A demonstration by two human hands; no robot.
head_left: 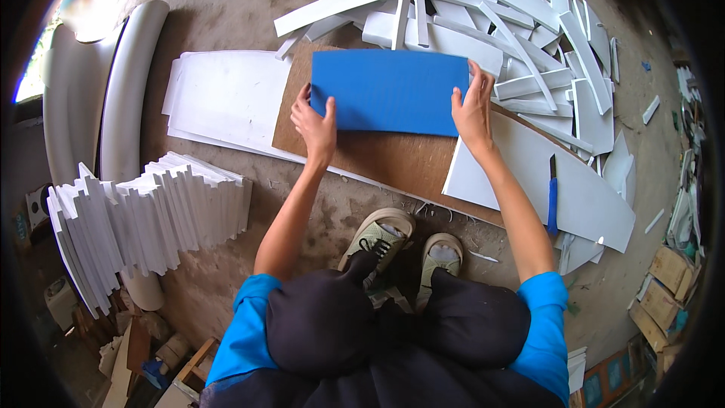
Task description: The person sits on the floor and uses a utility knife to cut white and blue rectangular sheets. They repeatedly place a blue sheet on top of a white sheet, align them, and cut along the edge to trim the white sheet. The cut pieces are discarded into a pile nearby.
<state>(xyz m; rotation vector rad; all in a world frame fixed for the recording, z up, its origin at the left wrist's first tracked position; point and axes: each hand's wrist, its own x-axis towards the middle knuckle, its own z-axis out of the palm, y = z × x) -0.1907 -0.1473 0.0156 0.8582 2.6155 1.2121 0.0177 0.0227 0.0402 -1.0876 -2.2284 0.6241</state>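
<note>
A flat blue rectangular board (391,92) lies across a brown wooden board (370,157) in front of me. My left hand (314,127) grips its left end, thumb on top and fingers round the edge. At the opposite end my right hand (474,109) holds it the same way. White sheets (226,98) extend out to the left of the brown board, and another white sheet (521,170) lies to the right. On that right sheet rests a utility knife (553,195) with a blue handle.
White offcut strips (513,49) are heaped beyond the boards. A row of white panels (155,211) stands on edge at left, near large white rolls (136,83). My shoes (381,234) are on the floor close to the boards. Cardboard pieces (657,295) lie at far right.
</note>
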